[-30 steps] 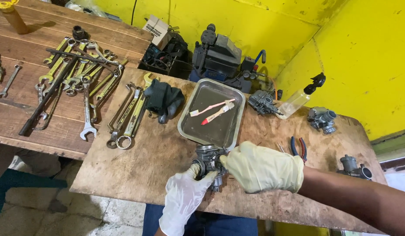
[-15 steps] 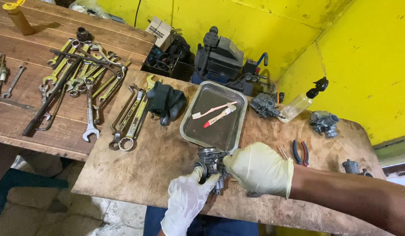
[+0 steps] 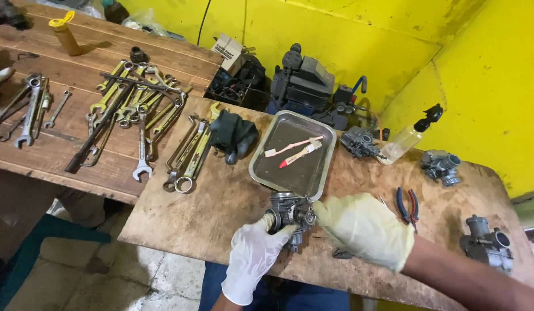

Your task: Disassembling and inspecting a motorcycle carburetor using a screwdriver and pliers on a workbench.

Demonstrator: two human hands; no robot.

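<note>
Since a second ago, both gloved hands have barely shifted; only the camera view has drifted slightly, and the grey metal carburettor (image 3: 290,216) stays at the lower centre of the frame, near the front edge of the worn wooden bench (image 3: 221,207). The left hand (image 3: 252,259), in a white glove, wraps its fingers around the carburettor's left side from below. The right hand (image 3: 365,230), in a pale yellow glove, rests against its right side, fingers pressed together and curled; whether the fingertips pinch a small part cannot be told.

Judging by its cast metal body, the carburettor looks heavy for its size, rigid, and possibly oily, so a grip around the solid main body seems safer than one on its small protruding fittings.

Just behind it lies a shallow steel tray (image 3: 267,173) holding two toothbrushes (image 3: 296,150). To the right lie red-and-blue-handled pliers (image 3: 408,204), and further carburettors (image 3: 486,242) sit at the right edge. A clear spray bottle (image 3: 411,135) stands at upper right. Many spanners (image 3: 134,121) spread across the upper left.
</note>
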